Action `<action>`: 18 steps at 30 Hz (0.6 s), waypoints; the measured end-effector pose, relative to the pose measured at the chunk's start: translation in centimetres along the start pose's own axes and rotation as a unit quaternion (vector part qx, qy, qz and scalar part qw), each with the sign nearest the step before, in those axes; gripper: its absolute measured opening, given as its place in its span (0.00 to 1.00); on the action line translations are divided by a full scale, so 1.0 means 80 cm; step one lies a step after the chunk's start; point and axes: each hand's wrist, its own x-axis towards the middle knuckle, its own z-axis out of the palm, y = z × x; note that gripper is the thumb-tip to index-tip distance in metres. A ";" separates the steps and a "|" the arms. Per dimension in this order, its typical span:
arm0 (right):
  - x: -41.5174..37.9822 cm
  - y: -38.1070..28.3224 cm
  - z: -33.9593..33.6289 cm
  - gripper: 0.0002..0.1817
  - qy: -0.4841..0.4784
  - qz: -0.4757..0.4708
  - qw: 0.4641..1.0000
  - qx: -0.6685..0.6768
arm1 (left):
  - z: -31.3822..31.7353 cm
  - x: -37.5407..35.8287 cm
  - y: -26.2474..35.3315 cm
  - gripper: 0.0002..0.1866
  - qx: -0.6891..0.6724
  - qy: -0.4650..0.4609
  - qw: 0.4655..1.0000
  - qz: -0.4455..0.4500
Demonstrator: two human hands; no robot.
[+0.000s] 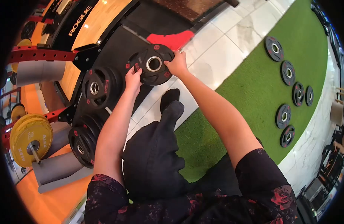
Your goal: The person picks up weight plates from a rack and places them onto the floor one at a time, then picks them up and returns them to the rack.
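Note:
A black weight plate (pixel 147 76) with red marks and a silver centre ring is held between my two hands, above the dark floor mat. My left hand (pixel 133 79) grips its lower left edge, thumb on the face. My right hand (pixel 176 64) grips its right edge, fingers closed around the rim. Just left of my left hand, more black plates (pixel 106 86) stand in a rack, with a further group of black plates (pixel 81 146) below them. A red object (pixel 168 39) lies behind the held plate.
Several black plates (pixel 287 73) lie on the green turf (pixel 239 89) at the right. A yellow plate (pixel 30 140) sits on a bar at the lower left, near a red rack beam (pixel 43 55). My legs and feet are below my hands, by white tiles (pixel 196 50).

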 end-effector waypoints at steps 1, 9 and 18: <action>0.011 0.003 0.028 0.35 0.001 -0.021 1.000 -0.016 | -0.018 0.014 -0.013 0.16 -0.004 0.008 1.000 -0.005; 0.057 -0.012 0.141 0.37 -0.052 -0.010 0.996 -0.078 | -0.073 0.060 -0.033 0.20 0.031 0.138 0.989 -0.054; 0.093 -0.026 0.169 0.36 -0.092 -0.012 0.978 -0.188 | -0.095 0.117 -0.046 0.23 0.234 0.185 0.953 -0.051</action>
